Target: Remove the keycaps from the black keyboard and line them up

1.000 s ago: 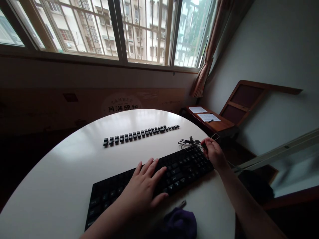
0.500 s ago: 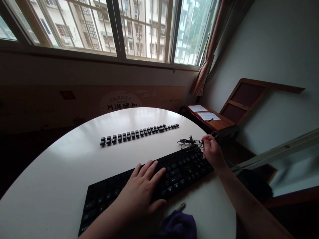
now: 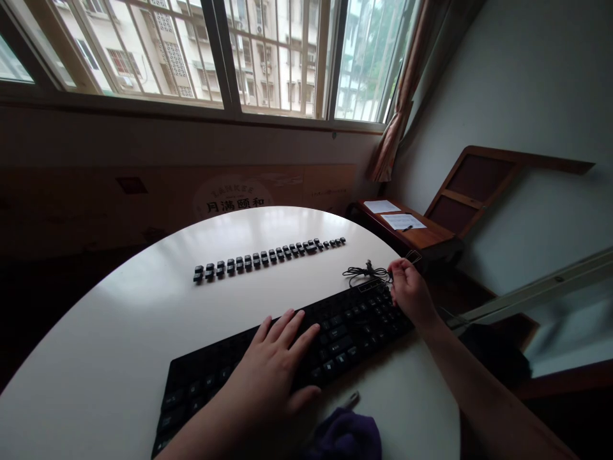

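Note:
A black keyboard [image 3: 189, 364] lies at a slant across the white table, its top-row keycaps off. My left hand [image 3: 272, 364] rests flat on its middle with the fingers spread, pressing against it. At the keyboard's far right end, my right hand [image 3: 409, 291] is closed in a pinch around a wire keycap puller [image 3: 413, 257]; a thin wire loop sticks out past the fingers, while the other end is hidden. Beside that hand lies the keyboard's bundled black cable [image 3: 366, 271]. Removed keycaps [image 3: 256, 260] stand in neat rows farther back.
The round white table [image 3: 119, 332] has a purple cloth [image 3: 347, 434] near its front edge, with a small grey tool end [image 3: 353, 400] showing beside it. A wooden chair [image 3: 440, 233] with papers [image 3: 403, 222] and a pen stands behind on the right.
The view has shifted very slightly. Both hands keep nearly the same places, the left flat on the keyboard and the right pinching the keycap puller at its right end.

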A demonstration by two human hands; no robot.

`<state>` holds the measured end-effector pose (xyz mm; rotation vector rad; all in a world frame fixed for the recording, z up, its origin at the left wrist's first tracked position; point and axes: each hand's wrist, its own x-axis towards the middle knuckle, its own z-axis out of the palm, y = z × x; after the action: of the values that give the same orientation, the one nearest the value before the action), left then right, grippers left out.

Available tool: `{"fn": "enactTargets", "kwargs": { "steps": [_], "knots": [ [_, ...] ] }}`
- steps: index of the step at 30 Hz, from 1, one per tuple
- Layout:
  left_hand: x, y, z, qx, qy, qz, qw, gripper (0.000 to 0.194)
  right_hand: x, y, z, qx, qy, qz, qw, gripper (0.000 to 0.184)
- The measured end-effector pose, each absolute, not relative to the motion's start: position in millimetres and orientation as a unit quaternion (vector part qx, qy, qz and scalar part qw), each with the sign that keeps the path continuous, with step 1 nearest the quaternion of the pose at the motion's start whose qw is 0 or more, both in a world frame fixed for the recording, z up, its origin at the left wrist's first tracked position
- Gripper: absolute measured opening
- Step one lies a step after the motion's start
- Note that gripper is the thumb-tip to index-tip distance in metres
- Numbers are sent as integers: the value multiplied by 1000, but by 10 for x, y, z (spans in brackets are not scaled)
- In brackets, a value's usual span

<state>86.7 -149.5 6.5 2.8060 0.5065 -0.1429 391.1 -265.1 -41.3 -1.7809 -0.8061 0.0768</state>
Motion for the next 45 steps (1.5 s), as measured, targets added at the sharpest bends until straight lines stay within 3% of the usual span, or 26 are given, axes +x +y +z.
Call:
{"fn": "enactTargets", "kwargs": {
  "steps": [14,32,45],
  "knots": [
    [866,-1475,11,975,166,-29,143,83,3880,-2671,-455,-759,-386,-51,522,30],
    [868,-1490,64,972,176,-47,146,84,3800,-2715,-386,-761,-451,-39,464,23],
    [858,-1481,45,974,164,-25,151,83,3829,-2750,-485,-719,-367,-1,591,34]
  ]
}}
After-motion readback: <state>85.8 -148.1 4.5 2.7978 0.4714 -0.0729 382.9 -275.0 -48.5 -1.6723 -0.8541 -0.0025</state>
